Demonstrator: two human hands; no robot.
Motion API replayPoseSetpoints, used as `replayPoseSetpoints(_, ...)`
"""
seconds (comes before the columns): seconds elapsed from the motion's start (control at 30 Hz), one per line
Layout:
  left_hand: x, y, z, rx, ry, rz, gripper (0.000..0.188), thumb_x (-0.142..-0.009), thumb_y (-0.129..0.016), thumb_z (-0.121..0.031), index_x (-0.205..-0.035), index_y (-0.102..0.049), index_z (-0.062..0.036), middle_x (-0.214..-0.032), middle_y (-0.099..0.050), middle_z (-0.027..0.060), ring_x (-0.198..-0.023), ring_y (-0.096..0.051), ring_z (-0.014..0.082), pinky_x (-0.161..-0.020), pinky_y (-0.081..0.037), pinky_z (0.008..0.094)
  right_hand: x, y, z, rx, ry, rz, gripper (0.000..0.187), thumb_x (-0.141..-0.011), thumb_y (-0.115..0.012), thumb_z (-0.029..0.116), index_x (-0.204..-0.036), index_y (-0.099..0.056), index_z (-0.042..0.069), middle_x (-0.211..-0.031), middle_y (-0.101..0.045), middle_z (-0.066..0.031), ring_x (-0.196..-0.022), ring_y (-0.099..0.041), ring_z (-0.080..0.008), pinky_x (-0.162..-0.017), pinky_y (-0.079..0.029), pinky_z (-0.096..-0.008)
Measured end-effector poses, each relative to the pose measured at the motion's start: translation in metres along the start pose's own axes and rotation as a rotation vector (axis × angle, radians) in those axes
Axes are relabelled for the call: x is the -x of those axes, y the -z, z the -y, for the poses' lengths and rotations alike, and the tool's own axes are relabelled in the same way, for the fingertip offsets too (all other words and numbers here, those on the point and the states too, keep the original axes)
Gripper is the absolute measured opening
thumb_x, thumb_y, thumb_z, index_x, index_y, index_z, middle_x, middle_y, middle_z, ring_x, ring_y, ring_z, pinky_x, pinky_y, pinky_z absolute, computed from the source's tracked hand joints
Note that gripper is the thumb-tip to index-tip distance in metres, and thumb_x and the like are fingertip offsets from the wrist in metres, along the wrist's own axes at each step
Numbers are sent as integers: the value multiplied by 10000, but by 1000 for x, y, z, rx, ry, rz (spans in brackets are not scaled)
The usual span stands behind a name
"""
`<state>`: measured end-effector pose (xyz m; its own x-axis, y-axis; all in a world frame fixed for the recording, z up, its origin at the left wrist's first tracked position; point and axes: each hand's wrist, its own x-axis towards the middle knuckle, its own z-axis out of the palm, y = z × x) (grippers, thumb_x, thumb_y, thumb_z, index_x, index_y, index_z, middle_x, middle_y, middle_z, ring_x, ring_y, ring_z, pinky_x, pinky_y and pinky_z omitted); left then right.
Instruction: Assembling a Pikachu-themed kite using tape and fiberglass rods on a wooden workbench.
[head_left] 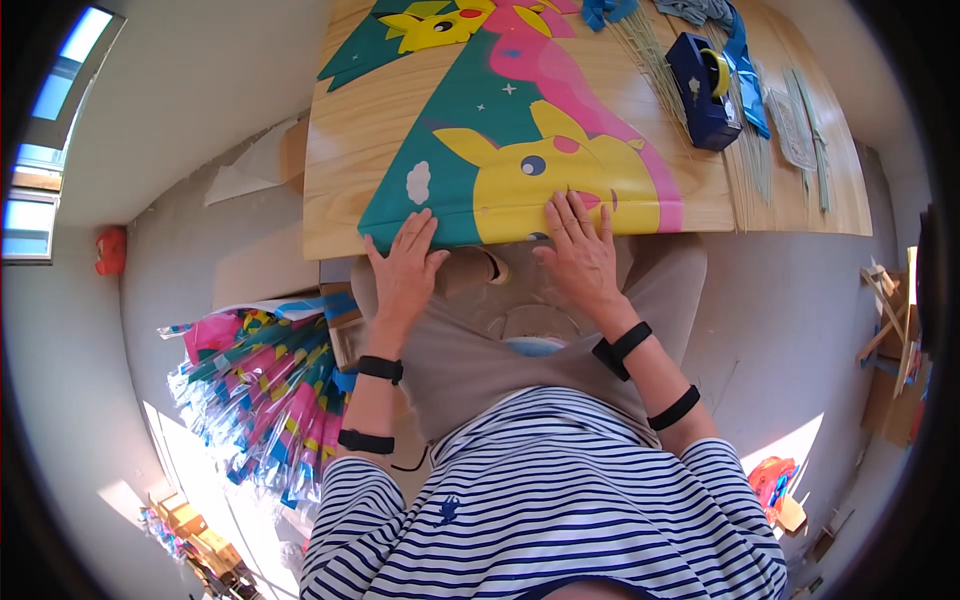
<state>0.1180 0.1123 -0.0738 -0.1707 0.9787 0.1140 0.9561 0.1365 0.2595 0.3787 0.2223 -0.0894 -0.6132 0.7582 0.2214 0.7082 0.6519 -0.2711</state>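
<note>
A large triangular printed sheet (420,190), green, yellow and pink with a yellow cartoon figure, lies along the near edge of the wooden table. A crease or fold line runs across it close to that edge. My left hand (402,265) rests on its green left corner, fingers spread and thumb apart. On the yellow part, my right hand (580,250) presses with fingers stretched out flat, its thumb by the table edge. Neither hand grips anything. What lies under the sheet's near border is hidden.
More printed sheets (430,30) lie at the table's far left. A blue tape dispenser (700,95) with yellow tape stands to the right, among bundles of thin sticks (645,60) and a clear plastic tray (790,130). Beside my left leg is a pile of plastic-wrapped colourful pieces (265,390).
</note>
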Motion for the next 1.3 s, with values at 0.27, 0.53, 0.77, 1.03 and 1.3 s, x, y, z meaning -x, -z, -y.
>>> replayPoseSetpoints(0.27,22,35,74,-172,342,-134,450,-918,-642,-274,-1317,-573,-77,-1428,-527,52,-1331,-470,255,-1105,-204,686,1,-3,3,-2,-6,-22,692,-868,-676,357,-1441,-460,35,-1551,-391,-113,-1462,-314,-278,-1193,-138,-558)
replayPoseSetpoints(0.53,-8,-3,-31,28,-42,-12,532,-866,-701,-297,-1316,-566,-49,-1402,-532,101,-1319,-452,298,-1128,-261,557,3,-2,-1,-15,-11,-51,716,-834,-693,403,-1424,-479,59,-1539,-405,-94,-1462,-313,-264,-1175,-162,-597)
replayPoseSetpoints(0.77,-14,2,-37,23,-14,32,580,-822,-742,-302,-1318,-571,-53,-1398,-521,84,-1305,-447,303,-1128,-239,580,31,28,-61,35,-146,-66,684,-898,-617,451,-1443,-453,72,-1562,-367,-86,-1481,-264,-268,-1164,-127,-643)
replayPoseSetpoints(1.03,-14,3,-41,1,9,47,591,-797,-753,-292,-1301,-583,-35,-1400,-514,94,-1306,-445,316,-1128,-234,578,52,82,-191,176,-655,-413,275,-831,-698,195,-1038,-643,24,-1128,-627,-159,-1084,-560,-315,-945,-443,-476)
replayPoseSetpoints(1.3,-14,3,-45,-16,20,84,627,-781,-769,-297,-1310,-576,-21,-1420,-493,102,-1318,-435,325,-1116,-238,634,17,91,-274,215,-900,-290,130,-786,-646,118,-879,-690,38,-1008,-674,-194,-934,-668,-367,-776,-553,-437)
